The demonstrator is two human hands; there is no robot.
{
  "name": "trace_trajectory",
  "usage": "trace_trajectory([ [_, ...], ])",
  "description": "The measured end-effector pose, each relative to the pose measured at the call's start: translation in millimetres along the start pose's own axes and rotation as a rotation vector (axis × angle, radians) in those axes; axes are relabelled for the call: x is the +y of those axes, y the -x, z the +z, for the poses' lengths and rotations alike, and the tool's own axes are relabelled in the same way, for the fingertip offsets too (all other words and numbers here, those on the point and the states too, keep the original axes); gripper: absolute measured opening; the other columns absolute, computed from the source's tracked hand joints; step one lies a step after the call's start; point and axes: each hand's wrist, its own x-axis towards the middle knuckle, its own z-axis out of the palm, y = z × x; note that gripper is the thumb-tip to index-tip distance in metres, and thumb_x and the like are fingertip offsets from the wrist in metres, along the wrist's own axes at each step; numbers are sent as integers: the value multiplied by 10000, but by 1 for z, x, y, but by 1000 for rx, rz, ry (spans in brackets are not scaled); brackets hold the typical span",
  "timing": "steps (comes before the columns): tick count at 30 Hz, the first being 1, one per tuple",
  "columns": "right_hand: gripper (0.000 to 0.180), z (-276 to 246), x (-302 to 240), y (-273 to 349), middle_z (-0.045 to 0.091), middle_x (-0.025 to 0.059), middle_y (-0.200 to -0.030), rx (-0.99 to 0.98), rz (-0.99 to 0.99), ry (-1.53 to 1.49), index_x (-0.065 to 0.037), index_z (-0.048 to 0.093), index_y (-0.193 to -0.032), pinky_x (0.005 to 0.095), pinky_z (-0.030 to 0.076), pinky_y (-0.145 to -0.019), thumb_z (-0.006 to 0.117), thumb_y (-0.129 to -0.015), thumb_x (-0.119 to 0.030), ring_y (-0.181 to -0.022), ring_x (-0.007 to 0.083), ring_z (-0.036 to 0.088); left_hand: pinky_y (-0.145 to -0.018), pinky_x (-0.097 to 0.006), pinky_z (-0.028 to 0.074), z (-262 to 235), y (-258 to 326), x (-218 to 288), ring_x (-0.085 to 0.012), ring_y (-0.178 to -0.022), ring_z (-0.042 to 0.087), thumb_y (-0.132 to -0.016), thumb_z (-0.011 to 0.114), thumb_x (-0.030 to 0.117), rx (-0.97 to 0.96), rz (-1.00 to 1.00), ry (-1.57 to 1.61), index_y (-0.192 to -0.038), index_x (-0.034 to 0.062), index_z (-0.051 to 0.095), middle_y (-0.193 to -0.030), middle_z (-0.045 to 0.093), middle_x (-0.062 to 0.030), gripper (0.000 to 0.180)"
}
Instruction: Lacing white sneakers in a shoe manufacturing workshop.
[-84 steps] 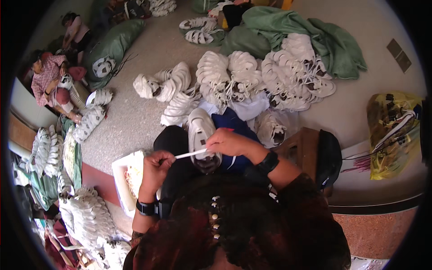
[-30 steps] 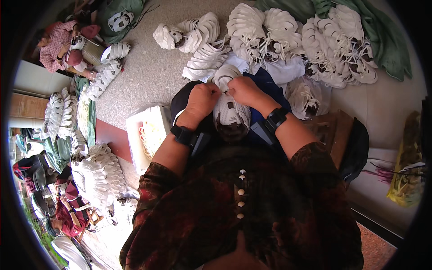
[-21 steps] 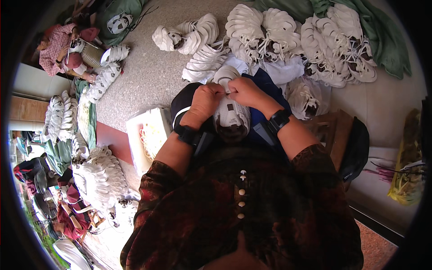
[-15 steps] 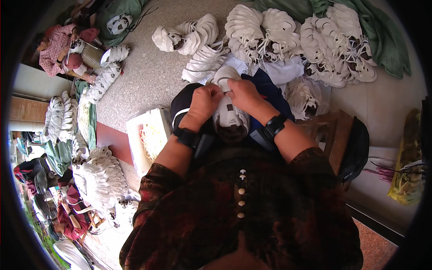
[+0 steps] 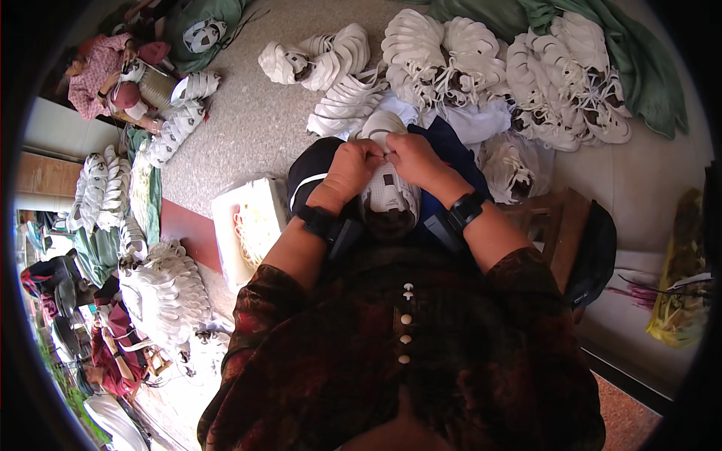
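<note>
While the heel end of the white shoe (image 5: 389, 197) lies nearest the body, on the lap by the left edge of a blue cloth (image 5: 451, 144), its long axis runs straight out, toe pointing away. Farther along, the left hand (image 5: 353, 168) and right hand (image 5: 420, 158) are pinched closed at its upper; what they grip is too small to tell. This shoe looks unfinished, its progress hidden by fingers; beyond, whether the stacked white shoes (image 5: 414, 41) are done is unclear.

Passage for the left hand (image 5: 352, 170): outward, over the speckled grey floor (image 5: 233, 135). Obstructions: open white rectangular box (image 5: 226, 237), left; overlapping white shoes (image 5: 412, 46), ahead; brown wooden frame (image 5: 569, 229), right.
</note>
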Motion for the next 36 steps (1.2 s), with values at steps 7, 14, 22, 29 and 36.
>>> trace_trajectory([
  [7,174,-23,-17,2,583,203,-764,-222,114,-153,-7,493,-760,439,459,-678,618,-648,-56,-775,378,579,-609,-304,467,-12,3,7,-212,-623,599,-693,670,79,-43,-251,-54,-753,18,603,-713,613,-110,109],
  [14,144,-9,-15,2,606,184,-770,-87,49,119,-11,529,-769,419,477,-665,604,-651,-46,-760,355,597,-610,-318,467,-3,1,3,-210,-617,591,-707,655,85,29,-123,-179,-735,19,603,-667,590,-119,89],
  [22,131,-33,4,7,595,124,-679,-139,-311,320,-53,553,-783,410,476,-595,600,-661,-43,-682,342,593,-599,-299,452,-20,3,5,-172,-602,558,-719,673,72,-47,-200,2,-761,-2,614,-675,593,-109,103],
  [29,288,-41,23,27,552,130,-812,-108,4,-117,-30,540,-973,370,460,-672,619,-697,-24,-763,315,558,-622,-326,467,-31,13,-1,-271,-642,604,-713,657,88,-78,-160,-4,-769,18,640,-697,613,-151,91],
  [36,150,-17,16,20,573,149,-849,-51,-139,92,-33,588,-842,386,470,-667,574,-693,-15,-765,338,567,-628,-320,472,-38,19,3,-256,-633,601,-711,666,79,-52,-156,7,-775,25,653,-700,625,-138,85],
])
